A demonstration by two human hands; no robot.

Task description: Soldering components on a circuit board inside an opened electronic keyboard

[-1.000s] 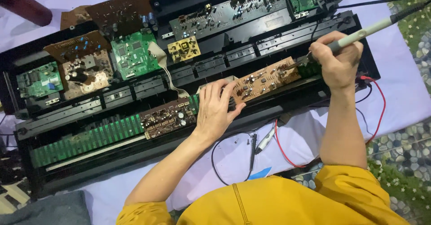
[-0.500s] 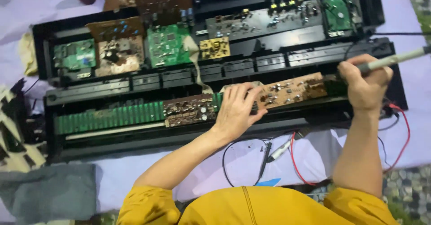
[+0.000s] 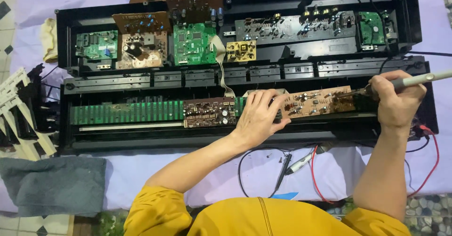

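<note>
The soldering iron (image 3: pixel 414 80) lies nearly level, its long axis running left to right, tip pointing left onto the brown board (image 3: pixel 320 102). The right hand (image 3: pixel 395 102) is clamped around its grip, the handle sticking out to the right. The left hand (image 3: pixel 259 116) presses flat, fingers spread, on the board's left end inside the black case (image 3: pixel 141 144).

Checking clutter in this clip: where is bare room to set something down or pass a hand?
Bare cloth lies between the grey towel and the black probe leads, below the black case. A smaller patch sits between the red wire and the right hand's forearm. Crowded: the case interior, packed with circuit boards; the left hand presses the brown board beside the soldering iron.
</note>
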